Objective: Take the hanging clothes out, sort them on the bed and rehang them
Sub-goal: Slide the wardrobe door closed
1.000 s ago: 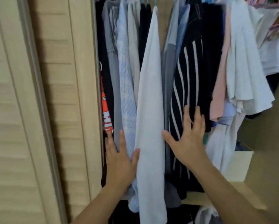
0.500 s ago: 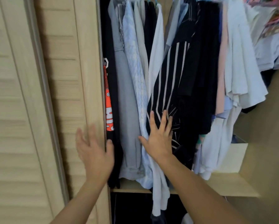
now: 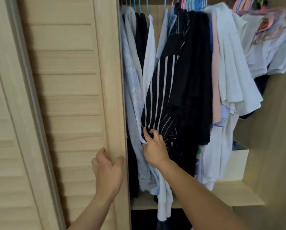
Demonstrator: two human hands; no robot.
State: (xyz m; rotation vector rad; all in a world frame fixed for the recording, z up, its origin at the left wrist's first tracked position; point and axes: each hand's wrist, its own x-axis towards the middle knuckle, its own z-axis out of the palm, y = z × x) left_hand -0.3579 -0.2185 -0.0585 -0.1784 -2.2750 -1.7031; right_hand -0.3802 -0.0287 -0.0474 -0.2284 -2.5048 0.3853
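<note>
Clothes hang packed on a rail in the open wardrobe: pale grey and light blue shirts (image 3: 132, 90) at the left, a long white garment (image 3: 149, 63), a black garment with white stripes (image 3: 162, 97), plain black ones (image 3: 198, 80), a pink one (image 3: 216, 80) and white shirts (image 3: 235, 77). My right hand (image 3: 154, 146) pinches the lower edge of the striped garment, fingers curled into the cloth. My left hand (image 3: 108, 170) rests on the edge of the wooden sliding door (image 3: 72, 97), thumb at the door's rim.
Pink and blue hangers (image 3: 192, 4) crowd the rail at the top. A wooden shelf (image 3: 235, 195) runs under the clothes, with a pale box (image 3: 238, 161) at the right. The wardrobe's side wall (image 3: 275, 130) closes the right.
My left hand left the clothes and went to the door's edge. My right hand moved left across the striped garment and curled its fingers into its hem. The view shifted up and right.
</note>
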